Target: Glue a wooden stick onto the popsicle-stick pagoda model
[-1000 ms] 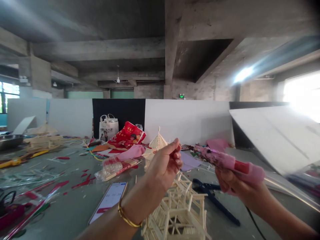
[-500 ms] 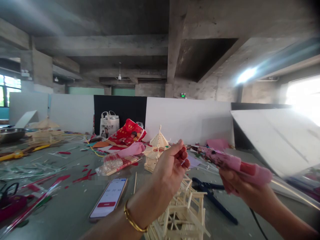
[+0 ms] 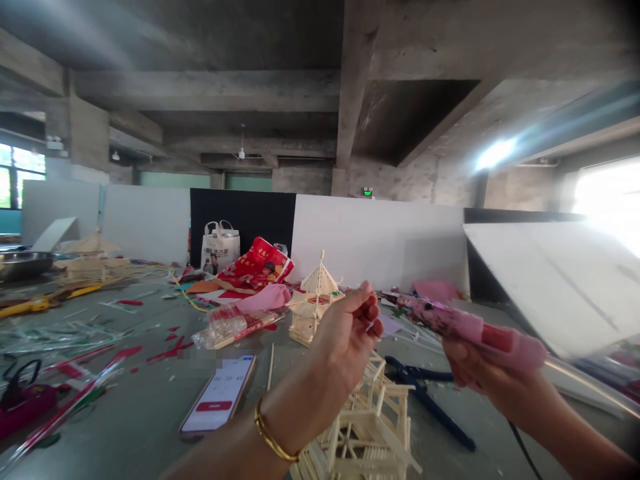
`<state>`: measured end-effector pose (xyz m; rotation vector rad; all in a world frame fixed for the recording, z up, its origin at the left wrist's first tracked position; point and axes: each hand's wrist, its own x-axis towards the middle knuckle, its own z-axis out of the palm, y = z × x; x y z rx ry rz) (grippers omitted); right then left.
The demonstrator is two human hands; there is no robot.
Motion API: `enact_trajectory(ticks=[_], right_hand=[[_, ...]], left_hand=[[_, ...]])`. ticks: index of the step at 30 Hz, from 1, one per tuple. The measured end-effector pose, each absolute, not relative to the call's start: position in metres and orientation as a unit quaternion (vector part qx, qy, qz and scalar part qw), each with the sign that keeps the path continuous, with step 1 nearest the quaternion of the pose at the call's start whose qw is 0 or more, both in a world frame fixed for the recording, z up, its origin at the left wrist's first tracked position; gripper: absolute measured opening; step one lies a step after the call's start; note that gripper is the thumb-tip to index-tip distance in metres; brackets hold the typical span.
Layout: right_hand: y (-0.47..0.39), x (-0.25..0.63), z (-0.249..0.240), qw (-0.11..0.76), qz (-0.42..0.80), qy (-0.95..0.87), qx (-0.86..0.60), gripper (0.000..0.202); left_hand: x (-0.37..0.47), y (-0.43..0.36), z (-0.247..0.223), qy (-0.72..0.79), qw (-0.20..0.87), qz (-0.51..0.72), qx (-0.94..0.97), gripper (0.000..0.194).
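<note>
My left hand (image 3: 353, 327), a gold bangle at its wrist, is raised with thumb and fingers curled together. Whatever it pinches, if anything, is too small to make out. My right hand (image 3: 480, 367) grips a pink hot glue gun (image 3: 450, 320), its dark nozzle pointing left towards my left fingertips, a short distance apart from them. Below my left hand stands an open frame model of thin wooden sticks (image 3: 370, 427), partly covered by my forearm. Behind the hand is a small stick pavilion with a pointed roof (image 3: 320, 283), also partly hidden.
A phone (image 3: 219, 393) showing a timer lies left of my forearm. Dark blue pliers (image 3: 435, 400) lie to the right. A plastic-wrapped stick pack (image 3: 240, 327), a red bag (image 3: 260, 267) and scraps lie further back. A white board (image 3: 555, 280) leans at right; another stick model (image 3: 93, 257) stands far left.
Both hands have barely moved; the glue gun stays in my right hand, still pointed at my left fingers. The whole view has shifted very slightly.
</note>
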<state>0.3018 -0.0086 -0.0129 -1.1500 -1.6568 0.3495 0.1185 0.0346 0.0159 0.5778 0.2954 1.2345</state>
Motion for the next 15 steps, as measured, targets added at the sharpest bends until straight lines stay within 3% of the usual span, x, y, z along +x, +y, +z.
enact_trajectory(ticks=[15], right_hand=[[-0.007, 0.312, -0.014, 0.465, 0.109, -0.756, -0.447, 0.034]], left_hand=[[0.119, 0.035, 0.015, 0.124, 0.764, 0.58, 0.254, 0.012]])
